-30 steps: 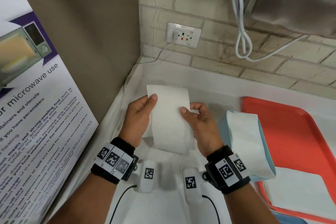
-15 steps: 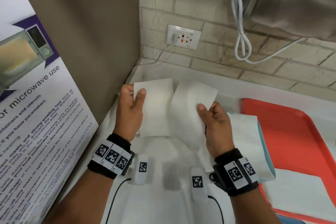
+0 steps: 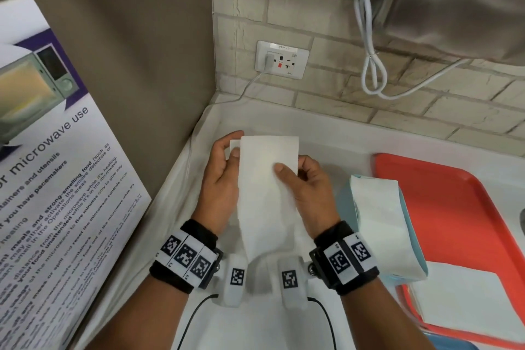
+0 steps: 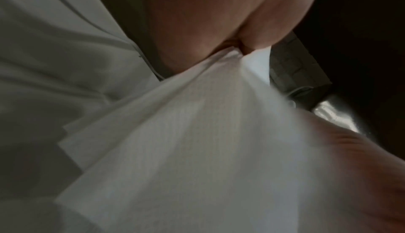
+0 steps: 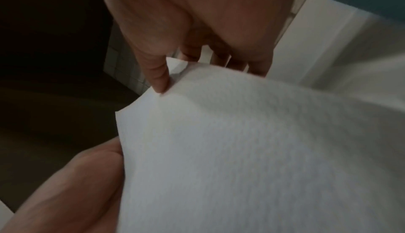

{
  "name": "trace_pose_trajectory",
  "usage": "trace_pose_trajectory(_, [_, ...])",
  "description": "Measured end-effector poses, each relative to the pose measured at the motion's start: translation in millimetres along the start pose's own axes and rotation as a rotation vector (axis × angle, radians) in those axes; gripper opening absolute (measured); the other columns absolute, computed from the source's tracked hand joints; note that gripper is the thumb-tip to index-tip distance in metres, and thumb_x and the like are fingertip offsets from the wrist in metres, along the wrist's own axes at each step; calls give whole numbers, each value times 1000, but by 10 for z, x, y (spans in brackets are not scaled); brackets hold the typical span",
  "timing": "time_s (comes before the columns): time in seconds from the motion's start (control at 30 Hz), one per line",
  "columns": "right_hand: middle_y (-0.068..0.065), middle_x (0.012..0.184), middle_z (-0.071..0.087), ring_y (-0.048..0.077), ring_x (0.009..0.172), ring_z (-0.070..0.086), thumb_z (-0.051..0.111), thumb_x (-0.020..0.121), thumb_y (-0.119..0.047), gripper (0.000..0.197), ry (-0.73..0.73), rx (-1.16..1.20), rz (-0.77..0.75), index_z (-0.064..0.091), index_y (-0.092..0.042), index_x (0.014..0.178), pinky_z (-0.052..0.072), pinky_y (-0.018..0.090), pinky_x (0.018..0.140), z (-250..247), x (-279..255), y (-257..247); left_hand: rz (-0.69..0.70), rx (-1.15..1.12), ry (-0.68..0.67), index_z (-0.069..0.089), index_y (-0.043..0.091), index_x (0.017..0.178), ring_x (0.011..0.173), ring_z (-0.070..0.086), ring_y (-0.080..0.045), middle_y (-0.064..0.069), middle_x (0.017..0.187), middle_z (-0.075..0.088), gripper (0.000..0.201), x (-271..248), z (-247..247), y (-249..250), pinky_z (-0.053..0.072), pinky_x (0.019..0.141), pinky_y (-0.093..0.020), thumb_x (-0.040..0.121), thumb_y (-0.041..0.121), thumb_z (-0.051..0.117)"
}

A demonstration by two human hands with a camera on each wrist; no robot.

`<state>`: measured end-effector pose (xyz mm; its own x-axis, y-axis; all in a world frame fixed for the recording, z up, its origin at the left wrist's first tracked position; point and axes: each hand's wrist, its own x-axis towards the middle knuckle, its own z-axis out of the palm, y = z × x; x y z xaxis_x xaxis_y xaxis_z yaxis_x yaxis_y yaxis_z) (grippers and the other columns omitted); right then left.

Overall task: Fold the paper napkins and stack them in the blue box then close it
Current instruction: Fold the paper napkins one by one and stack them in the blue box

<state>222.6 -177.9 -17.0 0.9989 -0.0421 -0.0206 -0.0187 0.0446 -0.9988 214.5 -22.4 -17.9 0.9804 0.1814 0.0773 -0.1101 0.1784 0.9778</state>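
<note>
Here the paper napkin point(image 3: 268, 179) is held up above the white surface point(image 3: 255, 321), between both hands, as a tall, narrow white strip with a second layer peeking out along its upper left edge. The left hand point(image 3: 220, 179) grips that left edge, its thumb on the front and its fingers point(image 3: 230, 136) curled round the top corner; most of those fingers are hidden behind the paper. The right hand point(image 3: 309, 187) pinches the right edge, thumb pressed on the front face, the other fingers tucked behind. The napkin's lower end hangs down between the wrists, and where it finishes is hard to make out against the white surface.

In the left wrist view the napkin point(image 4: 208, 150) fills the picture, blurred, with folds bunching into the hand point(image 4: 208, 20). The right wrist view shows a thumb point(image 5: 157, 73) on the napkin point(image 5: 263, 158), also blurred.

Just right of the right hand stands the blue box point(image 3: 345, 204), mostly covered by folded white napkins point(image 3: 383, 221); whether its lid is attached cannot be told. It sits at the edge of a red tray point(image 3: 454, 193), cut off at the right, with more white paper point(image 3: 460, 301) on it.
</note>
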Motion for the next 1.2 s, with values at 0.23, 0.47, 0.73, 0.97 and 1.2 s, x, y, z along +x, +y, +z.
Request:
trace_pose_trajectory(0.23, [4, 81, 54, 21, 74, 48, 83, 83, -25, 34, 11, 88, -32, 53, -9, 80, 44, 37, 72, 39, -60, 65, -112, -41, -18, 41, 65, 138, 146, 39, -3, 21, 160, 39, 74, -79, 2, -95, 35, 122, -43, 71, 95, 49])
trace_pose_trajectory(0.47, [5, 101, 64, 18, 91, 64, 85, 76, -30, 45, 8, 86, 13, 58, -17, 109, 54, 38, 83, 32, -47, 136, -99, -55, -35, 39, 25, 152, 128, 62, -18, -1, 139, 63, 94, -50, 5, -105, 51, 108, -51, 71, 35, 86])
trace_pose_trajectory(0.73, [12, 117, 73, 33, 107, 70, 72, 90, -7, 36, -197, 55, 110, 59, -5, 123, 58, 46, 92, -42, -123, 107, -230, -254, -73, 44, 14, 145, 122, 67, -30, -13, 133, 68, 75, 20, -58, 7, 60, 94, -42, 80, 18, 80])
trace_pose_trajectory(0.97, [10, 130, 66, 28, 119, 65, 72, 90, -3, 53, -304, 57, 114, 47, -11, 136, 56, 43, 97, 48, -125, 130, -336, -231, -88, 50, 14, 139, 115, 71, -31, -14, 127, 71, 58, -15, -123, -54, 63, 81, -41, 87, 6, 73])
trace_pose_trajectory(1.2, [4, 108, 74, 17, 90, 73, 71, 93, -17, 34, -225, 9, 200, 58, -10, 124, 58, 26, 70, -28, 9, 93, -467, -379, -44, 63, 2, 134, 114, 70, -39, -21, 127, 71, 50, 37, -269, -46, 62, 87, -50, 85, 5, 72])
